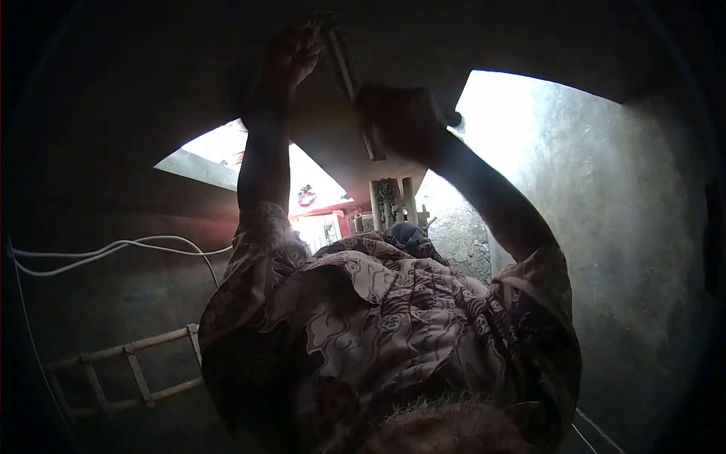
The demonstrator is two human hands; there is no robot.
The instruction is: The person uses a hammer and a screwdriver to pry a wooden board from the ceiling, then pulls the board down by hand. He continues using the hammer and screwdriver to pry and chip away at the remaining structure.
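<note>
At the upper left my left hand is raised with its fingers curled, beside the upper end of a long narrow bar-like tool. Shadow hides what those fingers hold, if anything. My right hand is closed around the tool farther down. A dark rounded end sticks out past this fist. The tool slants downward to the right against a dark surface.
A wooden ladder lies at the lower left, below looped pale cables. Bright openings flank the dark surface. Upright poles stand beneath it. A rough grey wall fills the right side.
</note>
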